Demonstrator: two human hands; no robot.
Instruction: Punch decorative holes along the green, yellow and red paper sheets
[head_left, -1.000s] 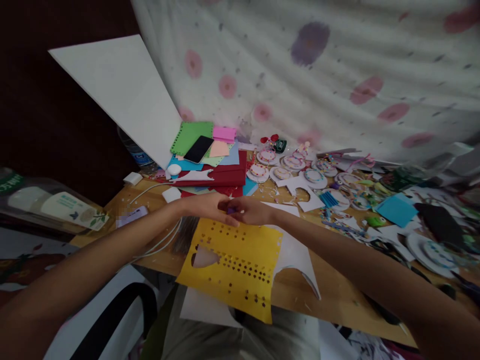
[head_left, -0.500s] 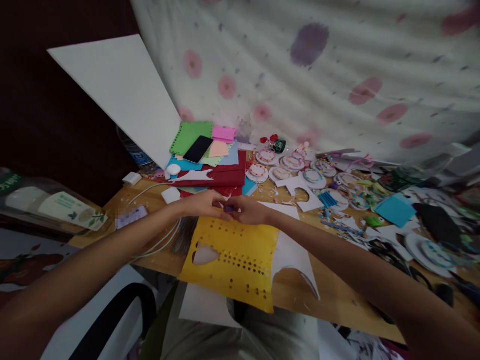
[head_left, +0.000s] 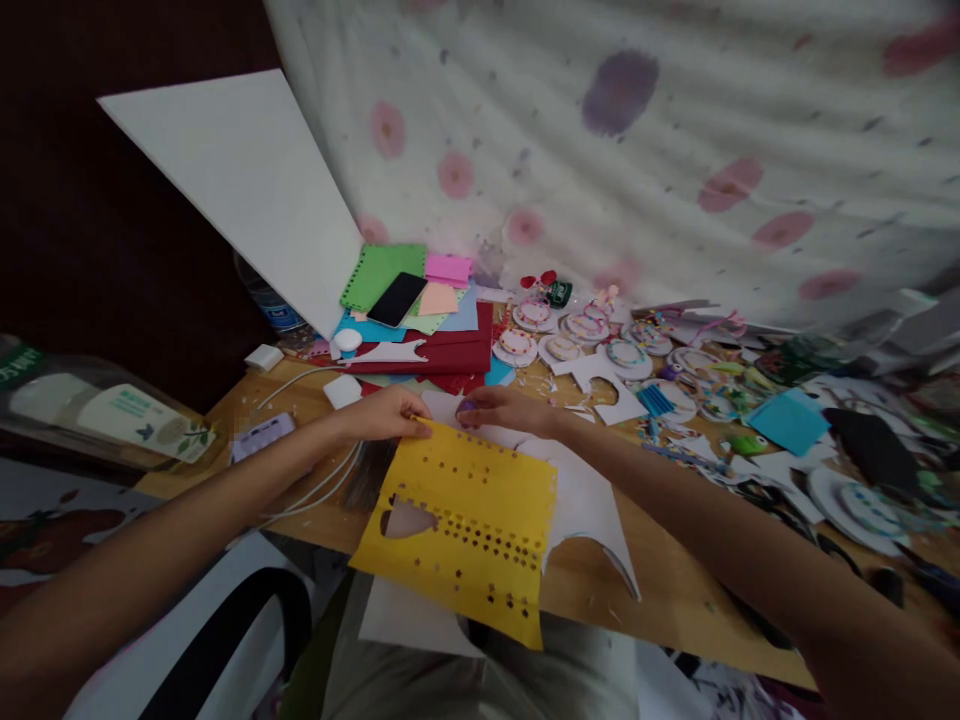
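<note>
A yellow sheet (head_left: 480, 500), dotted with rows of small punched shapes and one larger cut-out at its left, hangs over the table's front edge. My left hand (head_left: 390, 412) pinches this sheet at its upper left corner. Just beyond the top edge, my right hand (head_left: 510, 408) has its fingers curled around a small purple object (head_left: 468, 405), mostly hidden by the fingers. White paper (head_left: 585, 490) with a curved cut lies under and to the right of the yellow sheet.
Behind my hands, a black phone (head_left: 397, 299) rests on coloured papers. Several white discs with beaded rings (head_left: 516, 345) spread to the right, near blue paper (head_left: 791, 420) and scissors (head_left: 930, 575). A white board (head_left: 240, 190) leans at the left above a cable (head_left: 330, 485).
My hands have moved apart; the left now grips the yellow sheet's corner. The sheet has shifted slightly toward me and left. The purple object stays with my right hand.
</note>
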